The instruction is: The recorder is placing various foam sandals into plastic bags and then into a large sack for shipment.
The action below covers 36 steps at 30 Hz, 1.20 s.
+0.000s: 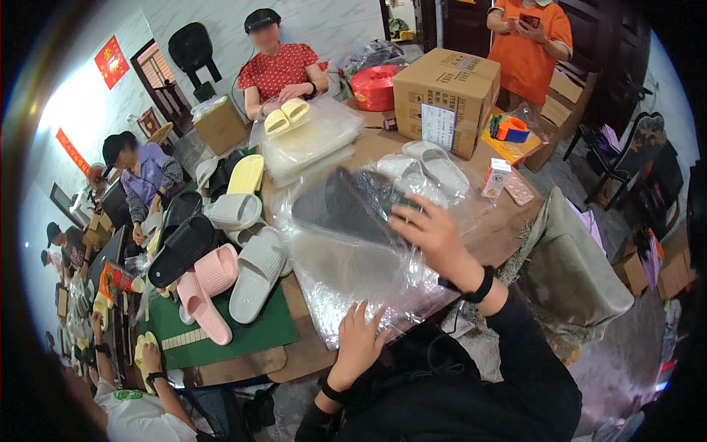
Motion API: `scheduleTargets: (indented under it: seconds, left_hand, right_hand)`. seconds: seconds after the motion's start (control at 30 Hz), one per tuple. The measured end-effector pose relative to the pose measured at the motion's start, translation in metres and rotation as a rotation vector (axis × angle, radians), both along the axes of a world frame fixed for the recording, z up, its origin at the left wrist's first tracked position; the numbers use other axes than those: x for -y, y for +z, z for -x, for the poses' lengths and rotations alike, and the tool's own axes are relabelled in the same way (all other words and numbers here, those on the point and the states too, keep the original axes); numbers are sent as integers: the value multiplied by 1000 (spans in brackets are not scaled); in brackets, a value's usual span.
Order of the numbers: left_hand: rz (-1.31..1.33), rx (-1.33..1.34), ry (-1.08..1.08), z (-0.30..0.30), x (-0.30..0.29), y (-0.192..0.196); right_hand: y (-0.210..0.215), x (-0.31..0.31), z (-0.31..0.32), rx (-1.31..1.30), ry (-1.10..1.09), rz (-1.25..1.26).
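Right hand (434,236) clamps the dark slipper (346,206) inside its clear bag (353,280); left hand (359,339), fingers spread, pins the bag flat on the tabletop (309,353).

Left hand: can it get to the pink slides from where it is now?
Probably yes. The left hand rests on the clear plastic bags at the table's near edge; the pink slides lie to its left on the green mat, with only a grey slide alongside, nothing covering them.

Right hand (434,239) presses dark slipper (346,206) inside clear plastic bag (353,276); left hand (359,342) flat on bag edge.
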<state>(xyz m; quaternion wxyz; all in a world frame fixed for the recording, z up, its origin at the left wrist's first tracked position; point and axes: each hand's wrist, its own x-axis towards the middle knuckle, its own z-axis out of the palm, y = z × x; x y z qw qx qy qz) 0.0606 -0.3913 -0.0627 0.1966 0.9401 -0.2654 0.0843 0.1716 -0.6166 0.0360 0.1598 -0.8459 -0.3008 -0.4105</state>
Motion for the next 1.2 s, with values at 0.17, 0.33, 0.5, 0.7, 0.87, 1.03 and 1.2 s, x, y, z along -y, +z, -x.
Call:
scheduleTargets:
  seconds: [0.17,0.33,0.5,0.7,0.87,1.03,1.2]
  left_hand:
    - [-91,-40,67,3,4,-35]
    - [-83,-50,74,-1,2,-38]
    - [-103,-84,48,1,-3,-43]
    - [-109,-115,44,1,-1,-42]
    - [-104,-74,60,0,1,-44]
    - [-115,-65,50,1,0,-46]
    - [-110,-75,40,5,-5,-49]
  right_hand:
    - [0,40,-61,83,-130,-75]
    - [-65,68,-78,-481,-482,-3]
    - [-101,58,-72,-933,-582,161]
    - [-122,61,-89,-668,-511,132]
    - [-137,64,-105,-565,-467,324]
    - [-134,54,-113,-377,-270,-7]
    - [-62,33,-104,-172,-104,-329]
